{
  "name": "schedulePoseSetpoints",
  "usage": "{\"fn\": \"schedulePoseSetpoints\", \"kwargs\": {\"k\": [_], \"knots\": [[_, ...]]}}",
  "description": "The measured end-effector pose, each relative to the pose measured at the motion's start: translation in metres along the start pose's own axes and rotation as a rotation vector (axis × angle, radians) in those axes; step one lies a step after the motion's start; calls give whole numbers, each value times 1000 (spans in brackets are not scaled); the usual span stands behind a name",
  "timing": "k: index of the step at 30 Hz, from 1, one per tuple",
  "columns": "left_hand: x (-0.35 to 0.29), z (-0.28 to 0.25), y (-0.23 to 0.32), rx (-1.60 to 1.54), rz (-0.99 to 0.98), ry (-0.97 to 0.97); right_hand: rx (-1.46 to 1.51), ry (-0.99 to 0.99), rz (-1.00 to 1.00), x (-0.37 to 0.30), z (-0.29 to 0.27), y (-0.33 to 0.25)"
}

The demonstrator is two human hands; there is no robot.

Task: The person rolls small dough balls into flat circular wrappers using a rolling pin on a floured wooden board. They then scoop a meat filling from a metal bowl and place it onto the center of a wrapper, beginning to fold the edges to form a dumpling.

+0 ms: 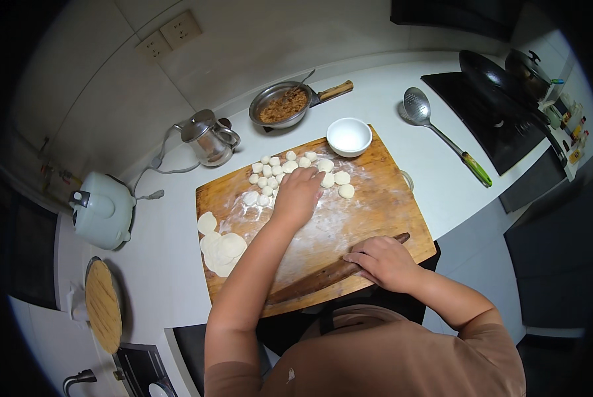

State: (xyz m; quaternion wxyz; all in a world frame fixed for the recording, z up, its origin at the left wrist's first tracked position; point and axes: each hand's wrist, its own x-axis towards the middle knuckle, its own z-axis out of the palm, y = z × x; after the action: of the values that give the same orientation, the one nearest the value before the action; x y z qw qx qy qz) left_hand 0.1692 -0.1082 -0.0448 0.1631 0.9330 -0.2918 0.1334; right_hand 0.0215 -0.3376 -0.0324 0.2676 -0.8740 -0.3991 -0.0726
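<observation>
Evidently the step in hand is a pick-up between rollings, to judge by how the hands are placed. The left hand [299,194], near the centre of the frame, lies palm down with its fingers over the cluster of small dough pieces [267,171]; whether those fingers are pinched together on one or merely resting apart, I cannot tell, since the back of the hand covers them. The right hand [384,263], right of centre and lower, is curled over the dark rolling pin [319,278] close to its right end, and the pin slants along the near edge of the wooden board [389,198]. Flat dough rounds [230,248] overlap at the board's left side, left of centre in the frame. The next move seems to call for one piece set down on the floury middle, clear of the others, with the pin brought over it under light, even pressure. The left forearm hides the pin's left end and part of the board, and the right palm conceals its grip underneath. At the lower left, the sink [141,370] is cut off by the dark rim, while the small bottles [578,142] at far right are too small to make out.
</observation>
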Motion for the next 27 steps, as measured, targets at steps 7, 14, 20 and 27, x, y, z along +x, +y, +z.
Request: {"fn": "schedulePoseSetpoints", "kwargs": {"k": [7,14,20,27], "knots": [[13,-5,12,-98,-22,-20,3,8,17,-3,0,1],[-22,-39,40,-473,-377,-250,13,21,-13,1,-2,3],[-98,-58,30,-536,-336,-274,23,-1,-38,7,-2,5],[-158,-89,50,-111,-187,-284,-22,33,32,24,-4,11]]}}
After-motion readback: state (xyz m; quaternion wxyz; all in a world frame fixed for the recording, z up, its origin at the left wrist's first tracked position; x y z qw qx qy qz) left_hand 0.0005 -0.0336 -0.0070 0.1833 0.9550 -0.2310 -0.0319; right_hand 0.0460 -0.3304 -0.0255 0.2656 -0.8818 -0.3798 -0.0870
